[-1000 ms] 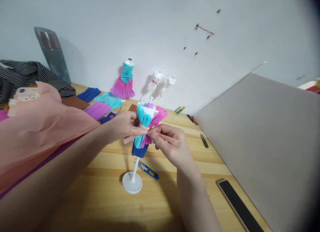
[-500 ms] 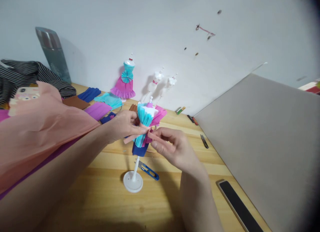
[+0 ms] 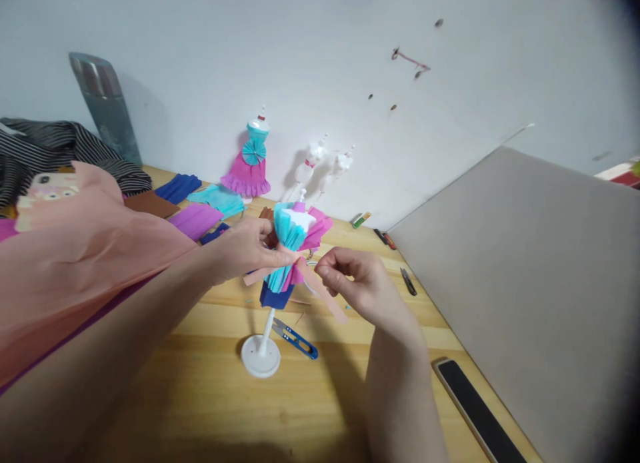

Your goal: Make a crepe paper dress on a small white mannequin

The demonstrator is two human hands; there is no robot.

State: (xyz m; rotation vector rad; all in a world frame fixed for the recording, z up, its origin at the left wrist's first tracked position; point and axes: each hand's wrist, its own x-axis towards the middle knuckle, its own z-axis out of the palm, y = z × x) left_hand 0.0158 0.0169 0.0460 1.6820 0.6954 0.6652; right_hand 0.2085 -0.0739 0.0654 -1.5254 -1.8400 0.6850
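Observation:
A small white dress-form mannequin (image 3: 302, 221) wears pleated turquoise crepe paper (image 3: 289, 228), pink paper (image 3: 319, 228) and a dark blue skirt piece (image 3: 275, 296). My left hand (image 3: 250, 248) grips it at the waist, thumb pressed on a peach paper strip (image 3: 327, 296) wrapped there. One end of the strip sticks out left; the longer end hangs down to the right. My right hand (image 3: 353, 280) is pinched closed just right of the waist; whether anything thin is between the fingertips is hidden. The mannequin's round base (image 3: 261, 356) is tilted.
Blue thread snips (image 3: 296, 340) lie beside the base. Peach paper (image 3: 90, 263) and coloured sheets cover the left side. A dressed mannequin (image 3: 255, 156) and bare ones stand by the wall. A thermos (image 3: 107, 106) is back left, a phone (image 3: 480, 410) front right, a cutter (image 3: 408, 282) above it.
My right hand has let go of the peach strip and moved slightly right; the strip's end now hangs loose. The mannequin's base has shifted a little left and up.

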